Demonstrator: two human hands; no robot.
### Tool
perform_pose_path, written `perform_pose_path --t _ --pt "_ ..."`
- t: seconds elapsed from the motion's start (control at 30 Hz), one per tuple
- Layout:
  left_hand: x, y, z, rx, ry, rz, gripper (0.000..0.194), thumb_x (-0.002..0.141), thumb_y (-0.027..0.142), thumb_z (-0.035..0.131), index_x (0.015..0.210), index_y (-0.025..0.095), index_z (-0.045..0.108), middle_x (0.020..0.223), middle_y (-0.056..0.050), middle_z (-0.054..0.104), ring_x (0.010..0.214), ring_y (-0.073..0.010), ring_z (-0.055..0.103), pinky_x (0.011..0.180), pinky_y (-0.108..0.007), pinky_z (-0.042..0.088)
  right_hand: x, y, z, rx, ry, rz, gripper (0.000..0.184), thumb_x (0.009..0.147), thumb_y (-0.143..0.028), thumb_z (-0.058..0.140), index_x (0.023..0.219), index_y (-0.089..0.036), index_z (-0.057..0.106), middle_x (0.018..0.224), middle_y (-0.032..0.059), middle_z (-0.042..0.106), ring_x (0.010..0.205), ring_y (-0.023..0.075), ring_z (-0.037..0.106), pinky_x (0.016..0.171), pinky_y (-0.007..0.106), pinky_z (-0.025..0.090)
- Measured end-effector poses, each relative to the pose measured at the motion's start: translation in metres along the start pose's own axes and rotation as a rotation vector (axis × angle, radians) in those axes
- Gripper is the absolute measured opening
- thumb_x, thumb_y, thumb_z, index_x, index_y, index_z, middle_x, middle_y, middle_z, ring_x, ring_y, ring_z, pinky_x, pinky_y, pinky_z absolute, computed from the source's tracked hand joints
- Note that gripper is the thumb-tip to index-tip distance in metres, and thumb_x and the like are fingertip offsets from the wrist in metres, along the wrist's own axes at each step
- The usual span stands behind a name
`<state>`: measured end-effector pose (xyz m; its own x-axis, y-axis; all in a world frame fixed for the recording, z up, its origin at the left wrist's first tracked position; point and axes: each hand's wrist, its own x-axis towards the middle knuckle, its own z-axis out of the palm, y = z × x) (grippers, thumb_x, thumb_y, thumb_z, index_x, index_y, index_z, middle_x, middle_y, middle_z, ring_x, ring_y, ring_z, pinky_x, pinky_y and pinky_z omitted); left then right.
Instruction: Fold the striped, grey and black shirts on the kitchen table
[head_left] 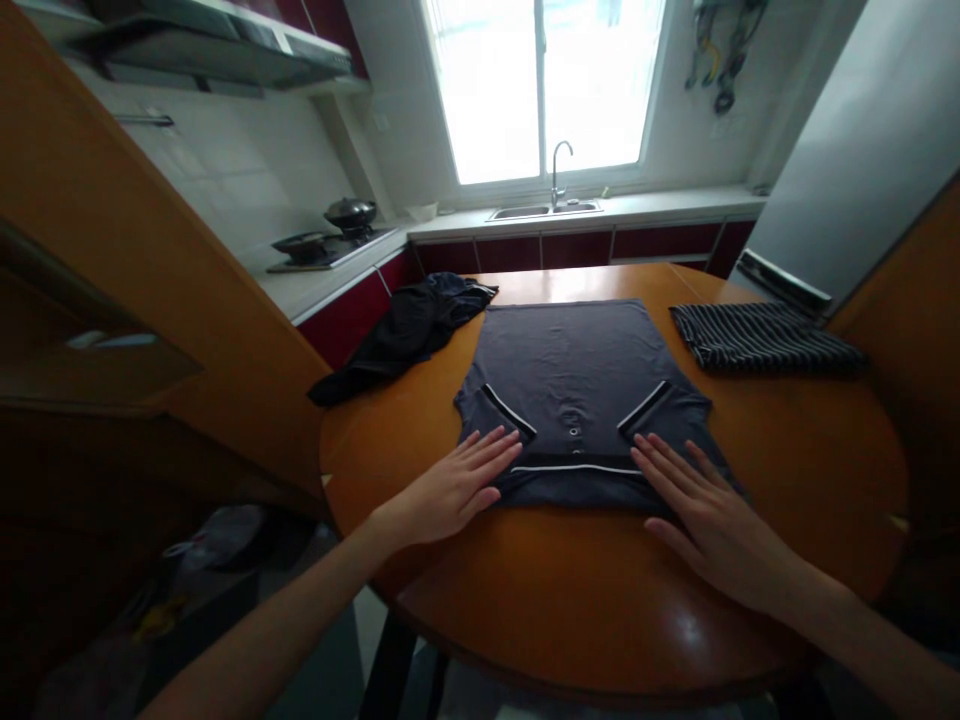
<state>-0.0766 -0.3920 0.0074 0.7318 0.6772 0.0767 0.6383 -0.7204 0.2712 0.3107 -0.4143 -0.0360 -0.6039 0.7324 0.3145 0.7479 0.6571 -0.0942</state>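
Note:
A dark grey polo shirt (570,360) lies spread on the wooden table (570,590), its hem toward the window and its collar toward me. Both short sleeves, trimmed in black and white, are turned inward over the body. Buttons show in the middle, just beyond the white-lined collar. My left hand (454,485) rests flat near the shirt's left shoulder, fingers outstretched on the cloth. On the other side my right hand (701,515) lies palm down with fingers spread, its fingertips on the right shoulder by the sleeve.
Crumpled black clothing (412,325) lies at the table's left edge. A folded striped garment (757,338) sits at the right. Beyond are a counter with a sink (525,212), a stove with pans (350,213), and a fridge (847,150).

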Motion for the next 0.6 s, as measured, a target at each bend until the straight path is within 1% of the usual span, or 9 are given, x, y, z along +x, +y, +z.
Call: perform_pose_path --t 0.13,0.27,0.33,0.37,0.43,0.5,0.53,0.57,0.6 --pt "-0.002 0.0 0.018 0.05 -0.099 -0.015 0.069 0.104 0.041 0.045 0.161 0.034 0.009 0.167 -0.002 0.016 0.154 -0.0251 0.011 0.125 -0.052 0.011 0.01 -0.001 0.01 0.048 -0.084 -0.056 0.072 0.102 -0.038 0.046 0.162 -0.026 0.008 0.166 0.0063 0.021 0.153 0.0265 0.018 0.123 0.055 0.021" --pt "-0.005 -0.002 0.019 0.009 -0.098 -0.007 0.067 0.104 0.048 0.041 0.161 0.034 0.01 0.167 0.0 0.015 0.155 -0.0255 0.008 0.125 -0.053 0.008 0.009 0.0 0.019 0.064 -0.134 -0.04 0.069 0.103 -0.041 0.043 0.162 -0.027 0.009 0.166 0.0054 0.022 0.153 0.0257 0.018 0.122 0.055 0.024" --pt "-0.007 -0.006 0.013 -0.096 -0.04 0.001 0.064 0.105 0.054 0.032 0.162 0.031 0.012 0.167 -0.002 0.018 0.155 -0.0253 0.011 0.125 -0.051 0.011 0.008 -0.001 0.018 0.073 -0.134 -0.034 0.07 0.103 -0.042 0.043 0.162 -0.027 0.009 0.166 0.0055 0.022 0.153 0.0255 0.018 0.122 0.054 0.024" --pt "-0.009 -0.009 0.008 -0.164 0.018 -0.013 0.064 0.105 0.055 0.026 0.162 0.029 0.015 0.166 -0.003 0.02 0.154 -0.0249 0.013 0.126 -0.049 0.014 0.008 0.0 0.016 0.079 -0.132 -0.037 0.07 0.103 -0.043 0.044 0.162 -0.027 0.009 0.166 0.0056 0.021 0.153 0.0254 0.018 0.123 0.054 0.023" --pt "-0.015 -0.017 -0.003 -0.293 0.186 -0.078 0.063 0.105 0.055 0.015 0.161 0.025 0.022 0.165 -0.005 0.025 0.153 -0.0245 0.02 0.125 -0.047 0.019 0.007 0.004 0.009 0.086 -0.113 -0.039 0.072 0.102 -0.042 0.044 0.162 -0.028 0.007 0.166 0.0058 0.021 0.153 0.0252 0.019 0.123 0.053 0.022" --pt "-0.022 -0.025 -0.012 -0.346 0.33 -0.147 0.063 0.106 0.052 0.013 0.16 0.023 0.027 0.164 -0.007 0.029 0.152 -0.0251 0.025 0.125 -0.046 0.02 0.006 0.013 0.002 0.08 -0.069 -0.018 0.072 0.102 -0.041 0.044 0.162 -0.028 0.007 0.166 0.006 0.022 0.152 0.0256 0.02 0.123 0.054 0.021" --pt "-0.026 -0.028 -0.015 -0.335 0.353 -0.159 0.062 0.106 0.051 0.015 0.159 0.022 0.028 0.164 -0.007 0.029 0.152 -0.0255 0.025 0.125 -0.046 0.019 0.004 0.018 -0.001 0.072 -0.04 0.002 0.071 0.102 -0.041 0.044 0.162 -0.028 0.008 0.166 0.0061 0.022 0.152 0.0261 0.02 0.123 0.054 0.021" --pt "-0.029 -0.03 -0.015 -0.304 0.328 -0.157 0.061 0.107 0.051 0.018 0.16 0.022 0.027 0.164 -0.007 0.028 0.152 -0.0257 0.024 0.125 -0.046 0.018 0.002 0.024 -0.003 0.061 -0.011 0.024 0.07 0.103 -0.04 0.043 0.162 -0.028 0.009 0.166 0.0062 0.023 0.152 0.0266 0.021 0.123 0.054 0.021" --pt "-0.032 -0.03 -0.013 -0.254 0.264 -0.143 0.06 0.107 0.05 0.021 0.16 0.022 0.025 0.165 -0.007 0.026 0.152 -0.0255 0.022 0.126 -0.045 0.017 0.0 0.03 -0.004 0.05 0.006 0.04 0.069 0.103 -0.04 0.043 0.162 -0.029 0.01 0.166 0.0062 0.023 0.152 0.0269 0.021 0.123 0.055 0.021"
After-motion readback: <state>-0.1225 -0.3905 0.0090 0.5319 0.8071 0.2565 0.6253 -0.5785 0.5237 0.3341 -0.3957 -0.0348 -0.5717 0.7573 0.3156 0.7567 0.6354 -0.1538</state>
